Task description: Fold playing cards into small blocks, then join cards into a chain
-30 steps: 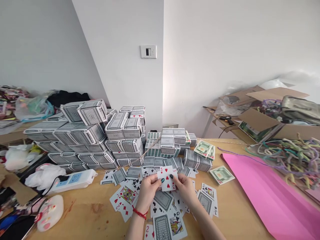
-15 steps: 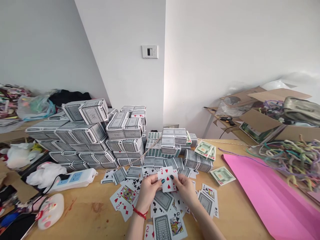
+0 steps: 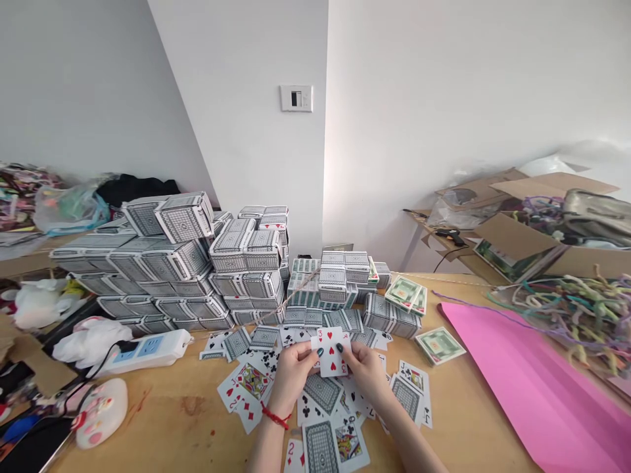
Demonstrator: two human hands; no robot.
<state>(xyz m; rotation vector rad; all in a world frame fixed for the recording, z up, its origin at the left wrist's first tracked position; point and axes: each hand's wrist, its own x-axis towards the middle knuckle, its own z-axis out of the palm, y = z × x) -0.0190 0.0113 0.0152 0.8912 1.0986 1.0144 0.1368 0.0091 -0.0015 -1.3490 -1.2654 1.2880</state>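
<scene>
Over the middle of the table I hold a few playing cards, faces toward me. The three of hearts is in front, and edges of other cards show slightly fanned on both sides. My left hand, with a red string bracelet on the wrist, pinches the left edge, thumb on the face. My right hand grips the right edge the same way. Below the hands, loose playing cards lie scattered, some face up, some face down. A jack of clubs lies to the right.
Strapped bundles of cards are stacked high at the back left, with more bundles behind my hands. Green card packs, a pink sheet and tangled cords lie right. A power strip and a mouse are left.
The cards behind the three of hearts have spread out sideways a little, so their edges and a corner index now show. Both hands stay in nearly the same place.
</scene>
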